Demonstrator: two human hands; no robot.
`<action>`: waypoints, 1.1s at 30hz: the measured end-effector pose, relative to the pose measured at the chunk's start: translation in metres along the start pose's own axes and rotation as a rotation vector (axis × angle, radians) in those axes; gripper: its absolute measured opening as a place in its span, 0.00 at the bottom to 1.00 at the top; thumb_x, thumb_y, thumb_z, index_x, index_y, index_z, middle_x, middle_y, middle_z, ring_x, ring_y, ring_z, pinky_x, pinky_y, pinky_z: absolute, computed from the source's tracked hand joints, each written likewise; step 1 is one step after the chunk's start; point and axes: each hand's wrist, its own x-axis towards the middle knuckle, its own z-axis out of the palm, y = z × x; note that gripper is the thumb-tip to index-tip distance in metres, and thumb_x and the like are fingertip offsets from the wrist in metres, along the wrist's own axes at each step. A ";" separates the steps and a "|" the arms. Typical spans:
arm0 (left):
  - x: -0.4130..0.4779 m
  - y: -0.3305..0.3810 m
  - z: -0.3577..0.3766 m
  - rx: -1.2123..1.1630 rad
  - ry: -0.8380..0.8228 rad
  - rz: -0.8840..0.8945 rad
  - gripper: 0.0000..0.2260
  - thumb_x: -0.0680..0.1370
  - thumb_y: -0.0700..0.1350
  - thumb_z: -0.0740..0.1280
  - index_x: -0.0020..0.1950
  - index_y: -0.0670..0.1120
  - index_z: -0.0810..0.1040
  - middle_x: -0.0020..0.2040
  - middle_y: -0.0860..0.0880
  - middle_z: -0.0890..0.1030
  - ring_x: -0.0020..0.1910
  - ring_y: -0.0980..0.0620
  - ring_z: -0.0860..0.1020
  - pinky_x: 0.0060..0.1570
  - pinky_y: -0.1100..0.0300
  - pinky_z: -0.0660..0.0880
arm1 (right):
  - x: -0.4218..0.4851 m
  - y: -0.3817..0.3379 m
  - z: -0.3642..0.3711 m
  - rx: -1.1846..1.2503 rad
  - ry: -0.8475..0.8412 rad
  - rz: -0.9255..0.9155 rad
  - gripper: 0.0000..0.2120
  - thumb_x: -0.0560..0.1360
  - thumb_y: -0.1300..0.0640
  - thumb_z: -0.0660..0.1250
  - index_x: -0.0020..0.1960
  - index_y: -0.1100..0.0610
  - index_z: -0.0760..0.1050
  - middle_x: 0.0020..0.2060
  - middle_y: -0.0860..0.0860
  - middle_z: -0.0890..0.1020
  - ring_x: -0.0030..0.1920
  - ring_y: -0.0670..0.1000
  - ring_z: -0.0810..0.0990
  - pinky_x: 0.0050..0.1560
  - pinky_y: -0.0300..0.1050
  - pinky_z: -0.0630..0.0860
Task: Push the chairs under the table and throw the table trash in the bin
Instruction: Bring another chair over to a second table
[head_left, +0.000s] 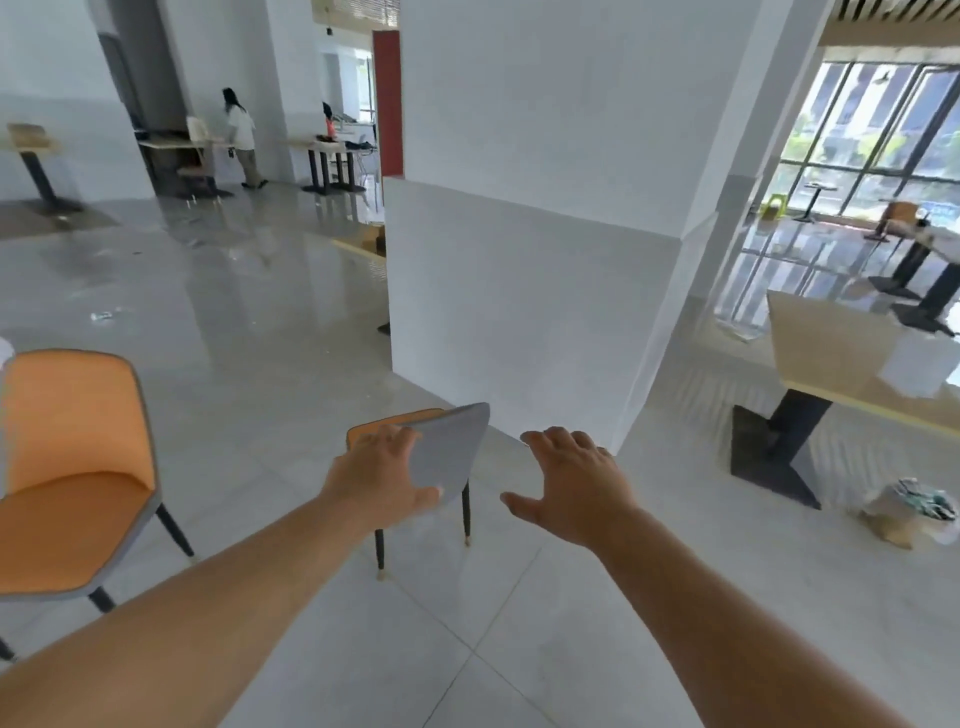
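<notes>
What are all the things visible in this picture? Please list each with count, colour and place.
Orange padded chairs with grey backs and dark legs: two; one at far left, one in the centre under the left hand.
Light wooden table on black base: one, right.
Bag of trash: one, pale, on the floor at lower right.
White square pillar: one, centre.
Distant tables: several, background left and right.
Standing person: one, far left background.
Large window: one, upper right.
Left hand: gripping the centre chair's back.
Right hand: open, touching nothing.

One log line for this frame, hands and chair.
left hand: gripping grey chair back | right hand: open, off chair | table: to the right | second chair: left, untouched
</notes>
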 end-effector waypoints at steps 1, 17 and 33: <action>0.023 0.002 0.010 -0.017 -0.003 -0.057 0.42 0.69 0.72 0.66 0.77 0.54 0.62 0.76 0.51 0.67 0.71 0.46 0.66 0.62 0.45 0.74 | 0.031 0.019 0.011 0.025 -0.031 -0.032 0.41 0.72 0.26 0.61 0.77 0.48 0.61 0.70 0.50 0.72 0.69 0.56 0.69 0.68 0.56 0.70; 0.284 -0.044 0.153 -0.185 -0.101 -0.450 0.40 0.71 0.66 0.72 0.77 0.54 0.61 0.77 0.51 0.63 0.70 0.46 0.67 0.58 0.49 0.75 | 0.372 0.131 0.175 0.015 -0.316 -0.357 0.42 0.71 0.27 0.61 0.78 0.48 0.58 0.71 0.50 0.71 0.68 0.56 0.70 0.64 0.58 0.74; 0.426 -0.132 0.264 -0.104 -0.303 -0.585 0.06 0.73 0.48 0.73 0.46 0.55 0.77 0.37 0.57 0.74 0.41 0.50 0.75 0.40 0.54 0.74 | 0.568 0.145 0.384 -0.022 -0.561 -0.698 0.12 0.78 0.49 0.69 0.60 0.48 0.73 0.49 0.47 0.74 0.46 0.53 0.75 0.40 0.50 0.75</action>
